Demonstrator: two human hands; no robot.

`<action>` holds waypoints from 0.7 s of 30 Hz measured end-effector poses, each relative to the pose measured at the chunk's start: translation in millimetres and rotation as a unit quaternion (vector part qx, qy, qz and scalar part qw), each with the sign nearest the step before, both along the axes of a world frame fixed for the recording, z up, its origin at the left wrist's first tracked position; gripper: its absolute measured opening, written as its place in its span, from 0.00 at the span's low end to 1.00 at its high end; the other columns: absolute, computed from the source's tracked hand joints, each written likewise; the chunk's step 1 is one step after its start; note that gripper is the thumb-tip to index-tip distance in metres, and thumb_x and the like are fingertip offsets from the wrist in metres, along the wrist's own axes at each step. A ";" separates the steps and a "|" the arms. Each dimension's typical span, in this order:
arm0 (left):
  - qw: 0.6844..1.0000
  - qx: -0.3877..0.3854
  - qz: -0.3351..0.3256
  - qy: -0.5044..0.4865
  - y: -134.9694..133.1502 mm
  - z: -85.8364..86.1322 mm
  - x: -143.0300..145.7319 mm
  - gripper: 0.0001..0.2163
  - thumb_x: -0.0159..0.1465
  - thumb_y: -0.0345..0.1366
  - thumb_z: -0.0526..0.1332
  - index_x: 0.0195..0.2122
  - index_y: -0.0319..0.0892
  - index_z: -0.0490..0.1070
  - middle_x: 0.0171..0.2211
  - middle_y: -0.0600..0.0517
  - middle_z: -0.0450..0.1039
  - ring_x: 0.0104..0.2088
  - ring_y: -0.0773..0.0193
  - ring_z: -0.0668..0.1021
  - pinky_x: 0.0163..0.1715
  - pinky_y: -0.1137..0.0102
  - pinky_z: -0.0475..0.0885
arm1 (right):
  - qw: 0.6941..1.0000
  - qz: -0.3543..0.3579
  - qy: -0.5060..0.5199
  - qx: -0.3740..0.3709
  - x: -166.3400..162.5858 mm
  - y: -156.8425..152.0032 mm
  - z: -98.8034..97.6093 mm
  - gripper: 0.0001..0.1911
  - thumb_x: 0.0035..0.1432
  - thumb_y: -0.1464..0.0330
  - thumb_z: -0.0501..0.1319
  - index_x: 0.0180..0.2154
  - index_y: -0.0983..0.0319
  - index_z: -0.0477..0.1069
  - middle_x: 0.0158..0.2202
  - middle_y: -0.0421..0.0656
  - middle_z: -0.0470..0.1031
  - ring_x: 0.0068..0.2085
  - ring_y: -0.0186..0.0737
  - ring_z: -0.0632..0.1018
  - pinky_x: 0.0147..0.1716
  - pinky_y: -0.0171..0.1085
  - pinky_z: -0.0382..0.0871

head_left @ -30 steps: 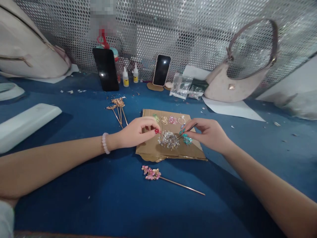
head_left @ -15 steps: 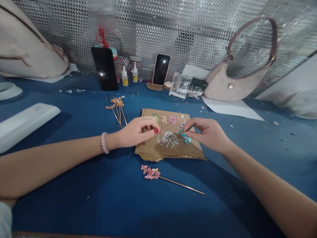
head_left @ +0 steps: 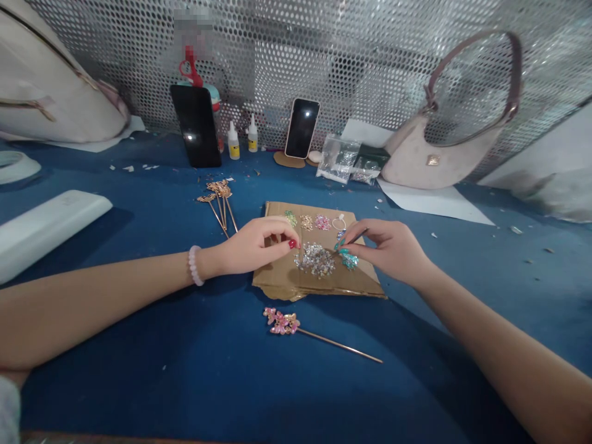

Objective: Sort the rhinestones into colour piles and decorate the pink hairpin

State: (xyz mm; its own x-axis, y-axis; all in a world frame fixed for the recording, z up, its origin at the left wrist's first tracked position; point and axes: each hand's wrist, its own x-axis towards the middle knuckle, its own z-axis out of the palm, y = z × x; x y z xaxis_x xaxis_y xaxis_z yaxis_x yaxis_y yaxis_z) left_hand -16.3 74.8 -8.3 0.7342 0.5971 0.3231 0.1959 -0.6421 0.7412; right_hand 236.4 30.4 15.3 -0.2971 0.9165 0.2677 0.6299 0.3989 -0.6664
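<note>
My right hand [head_left: 386, 250] grips dark, slender tweezers [head_left: 361, 235], their tip by the right edge of a heap of clear silvery rhinestones [head_left: 317, 260]. My left hand [head_left: 263, 245] is pinched, thumb to forefinger, left of that heap; what the fingertips hold, if anything, is too small to tell. Under both hands lies a piece of cardboard [head_left: 282, 280] bearing smaller piles of green [head_left: 290, 217], gold [head_left: 306, 222], pink [head_left: 322, 222] and turquoise rhinestones [head_left: 350, 261], partly overhung by my right hand. In front of the cardboard rests a gold hairpin [head_left: 282, 322] with pink stones.
Several plain gold hairpins [head_left: 221, 191] lie behind my left hand. Farther back stand two phones [head_left: 197, 126], small glue bottles [head_left: 234, 142] and plastic bags [head_left: 340, 157]. A handbag [head_left: 416, 157] is at back right, a long white case [head_left: 55, 228] at left.
The tweezers' tip has drawn back slightly to the right from the silvery heap. My left hand keeps almost the same pinch and place.
</note>
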 end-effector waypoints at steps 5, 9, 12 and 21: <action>1.000 0.001 0.002 -0.001 0.1 -0.5 0.0 0.07 0.61 0.33 0.53 0.32 0.41 0.70 0.33 0.51 0.71 0.35 0.65 0.73 0.34 0.70 0.70 | 1.000 -0.011 0.010 -0.006 0.2 1.2 -0.7 0.07 0.50 0.61 0.63 0.26 0.57 0.72 0.28 0.41 0.77 0.31 0.40 0.77 0.35 0.41 0.71; 1.000 0.004 -0.003 -0.005 0.1 -0.7 0.3 0.07 0.62 0.33 0.53 0.32 0.41 0.70 0.33 0.51 0.71 0.35 0.65 0.73 0.33 0.70 0.70 | 0.999 -0.025 0.025 0.011 -0.1 6.0 -3.4 0.06 0.49 0.62 0.63 0.26 0.57 0.72 0.28 0.42 0.77 0.32 0.41 0.76 0.34 0.42 0.71; 1.000 0.004 -0.005 -0.008 -0.5 0.3 0.5 0.07 0.62 0.33 0.53 0.32 0.40 0.69 0.33 0.51 0.71 0.34 0.66 0.73 0.33 0.71 0.69 | 0.996 -0.057 0.051 0.040 -4.4 13.5 -7.8 0.06 0.49 0.63 0.63 0.26 0.58 0.71 0.28 0.42 0.76 0.31 0.41 0.76 0.33 0.43 0.70; 1.000 0.008 -0.005 -0.004 0.3 -0.6 0.4 0.07 0.63 0.32 0.53 0.33 0.40 0.70 0.33 0.50 0.71 0.34 0.65 0.73 0.32 0.70 0.69 | 0.982 -0.142 0.072 0.106 -20.0 31.3 -23.4 0.01 0.50 0.69 0.61 0.28 0.60 0.71 0.26 0.39 0.76 0.30 0.37 0.76 0.33 0.40 0.68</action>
